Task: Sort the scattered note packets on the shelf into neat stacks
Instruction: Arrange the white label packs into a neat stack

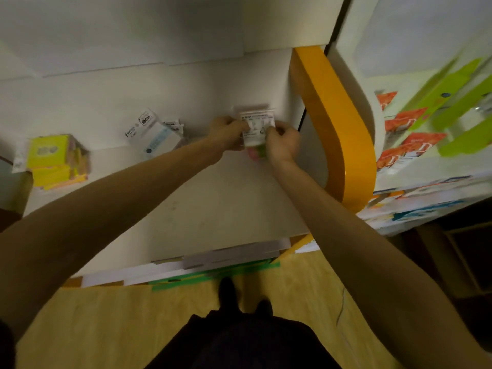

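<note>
Both hands meet on one white packet [256, 128] lying on the white shelf [213, 198], just left of the orange divider [332, 134]. The left hand [226, 133] grips the packet's left edge with curled fingers; the right hand [282, 141] pinches its right edge. Pink and green notes show at the packet's near end. Another packet lies under it, toward the shelf's back. Well left of the divider sits a loose heap of white packets [154, 134], tilted and overlapping. Farther left, at the shelf's left end, stands a yellow stack [56, 161]. Right of the divider, orange packets [410, 139] hang on a neighbouring display.
</note>
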